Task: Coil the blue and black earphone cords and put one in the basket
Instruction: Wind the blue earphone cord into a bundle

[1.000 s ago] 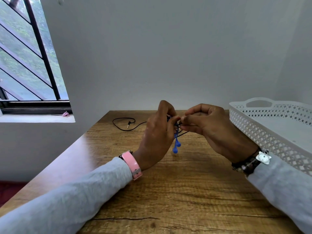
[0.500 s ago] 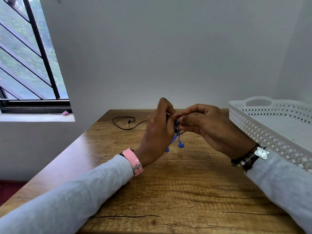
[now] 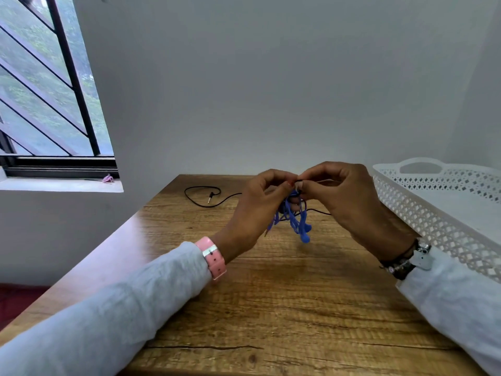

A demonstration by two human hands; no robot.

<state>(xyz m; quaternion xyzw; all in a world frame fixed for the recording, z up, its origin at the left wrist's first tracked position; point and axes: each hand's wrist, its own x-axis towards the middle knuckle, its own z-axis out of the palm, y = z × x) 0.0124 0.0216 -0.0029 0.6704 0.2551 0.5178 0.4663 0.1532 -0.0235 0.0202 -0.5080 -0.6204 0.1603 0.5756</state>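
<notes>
My left hand (image 3: 254, 210) and my right hand (image 3: 344, 196) meet above the middle of the wooden table (image 3: 271, 308), fingertips pinched together on the blue earphone cord (image 3: 296, 221). Loops of the blue cord and its two earbuds hang down between my hands. The black earphone cord (image 3: 202, 196) lies on the table behind my left hand, its plug end curled at the far left; part of it runs behind my hands and is hidden. The white perforated basket (image 3: 433, 221) stands at the right edge of the table.
A barred window (image 3: 48, 82) with a sill is at the left, with a small pink thing (image 3: 108, 179) on the sill. A plain grey wall stands right behind the table's far edge.
The hanging blue loops and earbuds have swung from under my left hand toward the right, and more loops hang between my hands. Both hands stay pinched together at about the same place.
</notes>
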